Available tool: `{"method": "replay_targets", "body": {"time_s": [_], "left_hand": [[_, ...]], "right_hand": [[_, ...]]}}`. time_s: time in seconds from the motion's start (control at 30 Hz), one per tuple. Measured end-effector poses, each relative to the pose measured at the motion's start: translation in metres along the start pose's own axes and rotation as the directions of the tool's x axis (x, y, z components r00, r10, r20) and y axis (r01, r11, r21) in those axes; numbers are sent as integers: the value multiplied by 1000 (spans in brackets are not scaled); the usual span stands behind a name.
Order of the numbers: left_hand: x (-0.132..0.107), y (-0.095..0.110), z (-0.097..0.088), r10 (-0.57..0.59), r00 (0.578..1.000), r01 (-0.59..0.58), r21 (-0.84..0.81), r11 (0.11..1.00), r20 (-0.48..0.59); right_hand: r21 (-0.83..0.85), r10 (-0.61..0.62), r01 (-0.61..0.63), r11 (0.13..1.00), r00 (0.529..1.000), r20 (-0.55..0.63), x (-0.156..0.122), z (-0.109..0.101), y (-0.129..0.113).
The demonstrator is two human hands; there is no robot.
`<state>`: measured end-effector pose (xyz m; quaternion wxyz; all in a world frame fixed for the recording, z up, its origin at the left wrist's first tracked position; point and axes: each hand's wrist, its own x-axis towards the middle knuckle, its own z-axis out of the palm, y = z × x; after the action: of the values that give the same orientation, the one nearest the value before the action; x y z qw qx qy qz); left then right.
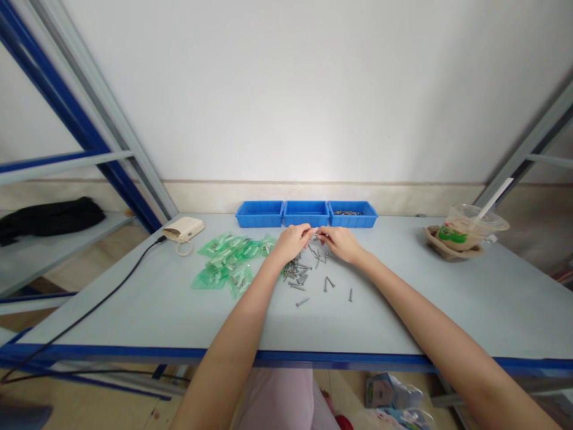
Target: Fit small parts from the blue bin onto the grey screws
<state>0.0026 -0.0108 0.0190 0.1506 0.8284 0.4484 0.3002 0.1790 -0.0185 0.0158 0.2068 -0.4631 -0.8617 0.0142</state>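
My left hand (293, 240) and my right hand (342, 242) meet above the middle of the table, fingertips close together. The fingers of both are closed in a pinch. A thin metallic bit, which looks like a screw (318, 235), shows at the right fingertips. What the left fingers hold, if anything, is hidden. Below my hands lies a loose pile of grey screws (296, 275), with several more spread to the right and front. Just behind my hands stand three blue bins (307, 220) in a row; the right one has screws (348, 212) in it.
Green plastic bags (228, 260) of small parts lie left of the pile, beside my left forearm. A cream-coloured device (183, 228) with a black cable (102, 298) is farther left. At the right, a plastic cup (461, 230) with a straw sits in a cardboard holder (447, 248).
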Motion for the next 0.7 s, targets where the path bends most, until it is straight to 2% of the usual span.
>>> {"method": "replay_targets", "body": {"time_s": [0.7], "left_hand": [[0, 1, -1, 2, 1000, -2, 0, 1000, 0]], "right_hand": [[-1, 15, -15, 1000, 1000, 0, 0, 0, 2]]}}
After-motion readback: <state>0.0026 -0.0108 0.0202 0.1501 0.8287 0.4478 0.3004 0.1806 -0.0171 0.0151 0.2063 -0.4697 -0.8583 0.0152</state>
